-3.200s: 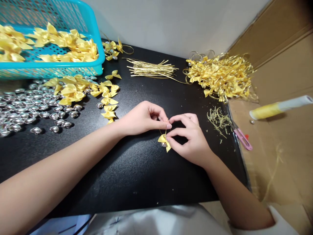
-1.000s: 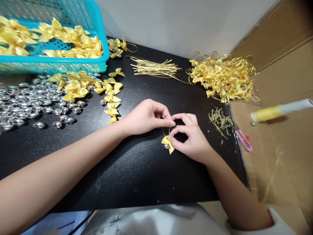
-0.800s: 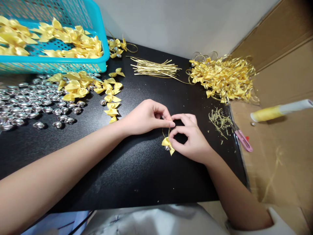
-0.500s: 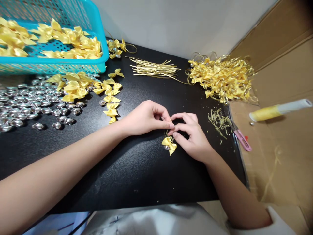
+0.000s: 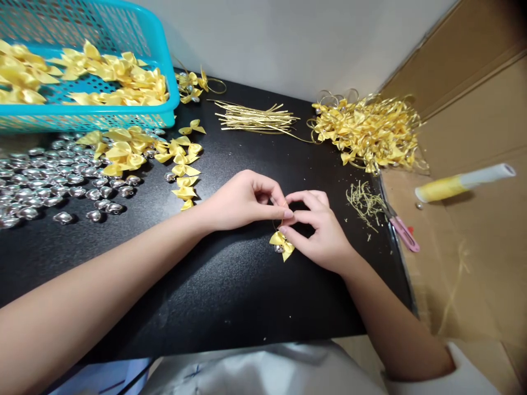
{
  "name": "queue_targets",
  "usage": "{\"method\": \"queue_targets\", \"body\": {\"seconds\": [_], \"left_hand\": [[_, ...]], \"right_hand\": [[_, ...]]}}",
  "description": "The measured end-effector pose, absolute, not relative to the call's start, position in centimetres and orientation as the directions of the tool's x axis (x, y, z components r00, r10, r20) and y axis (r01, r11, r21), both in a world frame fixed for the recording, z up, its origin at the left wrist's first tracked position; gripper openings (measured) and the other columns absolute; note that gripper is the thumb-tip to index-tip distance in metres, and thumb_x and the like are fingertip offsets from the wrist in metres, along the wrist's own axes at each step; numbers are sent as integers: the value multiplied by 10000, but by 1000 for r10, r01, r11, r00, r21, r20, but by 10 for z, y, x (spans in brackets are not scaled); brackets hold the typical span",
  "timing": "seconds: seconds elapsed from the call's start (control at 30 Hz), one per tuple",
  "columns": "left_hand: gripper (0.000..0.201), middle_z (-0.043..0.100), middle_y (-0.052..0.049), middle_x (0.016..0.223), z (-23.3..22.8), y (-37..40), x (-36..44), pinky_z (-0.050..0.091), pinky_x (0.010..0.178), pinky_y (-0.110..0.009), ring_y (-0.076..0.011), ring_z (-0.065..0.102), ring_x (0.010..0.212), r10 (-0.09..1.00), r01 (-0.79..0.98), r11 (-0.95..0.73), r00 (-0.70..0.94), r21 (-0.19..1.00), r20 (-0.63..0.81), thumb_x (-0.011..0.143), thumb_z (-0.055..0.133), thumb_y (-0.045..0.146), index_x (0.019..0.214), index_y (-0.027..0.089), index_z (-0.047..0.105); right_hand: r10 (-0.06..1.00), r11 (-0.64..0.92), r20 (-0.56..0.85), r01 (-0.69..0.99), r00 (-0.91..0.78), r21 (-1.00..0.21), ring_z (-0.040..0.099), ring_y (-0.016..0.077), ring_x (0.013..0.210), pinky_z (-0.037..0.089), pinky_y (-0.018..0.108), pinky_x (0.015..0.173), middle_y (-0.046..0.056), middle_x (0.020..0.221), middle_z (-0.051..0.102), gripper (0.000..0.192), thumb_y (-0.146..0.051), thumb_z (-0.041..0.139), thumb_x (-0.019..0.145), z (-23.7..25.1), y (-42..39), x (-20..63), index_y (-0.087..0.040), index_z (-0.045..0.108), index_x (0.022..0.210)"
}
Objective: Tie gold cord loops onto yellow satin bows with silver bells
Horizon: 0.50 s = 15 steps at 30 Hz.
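The left hand [image 5: 242,200] is pinching the gold cord [image 5: 278,219] shut-fingered; the right hand [image 5: 323,233] is gripping the yellow bow [image 5: 281,243] beneath it, over the black table [image 5: 230,291].

The gold thread [image 5: 281,218] vanishes between the fingertips [image 5: 288,215] of both hands.

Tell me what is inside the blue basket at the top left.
The blue basket holds a heap of loose yellow ribbon bows spread across its perforated floor. Whatever lies beneath the bows, and the basket's left part beyond the picture's edge, cannot be seen.
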<state>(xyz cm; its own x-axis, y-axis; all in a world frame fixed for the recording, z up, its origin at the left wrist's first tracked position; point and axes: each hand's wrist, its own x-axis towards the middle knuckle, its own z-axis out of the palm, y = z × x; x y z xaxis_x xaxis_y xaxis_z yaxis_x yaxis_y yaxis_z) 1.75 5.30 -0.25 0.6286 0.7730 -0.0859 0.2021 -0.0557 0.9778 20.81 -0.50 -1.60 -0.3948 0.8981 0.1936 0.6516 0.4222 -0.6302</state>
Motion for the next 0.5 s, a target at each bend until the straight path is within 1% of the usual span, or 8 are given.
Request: {"method": "queue_targets", "body": {"seconds": [0.07, 0.23, 0.5], "left_hand": [[160, 566, 32, 515, -3, 54, 17, 250, 425, -187, -48, 372, 457, 783, 203, -56, 616, 978, -83, 737, 756, 271, 695, 117, 734], [181, 564, 31, 505, -6, 57, 15, 258, 418, -184, -51, 392, 449, 809, 220, -73, 583, 973, -72, 736, 757, 293, 696, 119, 728], [206, 599, 11, 542, -9, 58, 14, 287, 434, -183, -61, 426, 475, 806, 242, -73, 585, 967, -85, 739, 755, 315, 706, 114, 726]], "right_hand": [[896, 426, 195, 645, -400, -634, 483, 246, 1098, 413, 456, 994, 33, 1096, 648, 114, -189, 675, 816, -16, -5, 208, -229, 713, 716], [893, 418, 158, 644, -422, -641, 476, 253, 1118, 407, 481, 1014, 24, 1131, 640, 136, -191, 684, 811, -17, -5, 209, -248, 728, 696], [886, 411, 121, 636, -448, -653, 449, 260, 1133, 398, 496, 1018, 40, 1170, 619, 148, -188, 677, 814, -14, -4, 212, -236, 744, 691]]}}
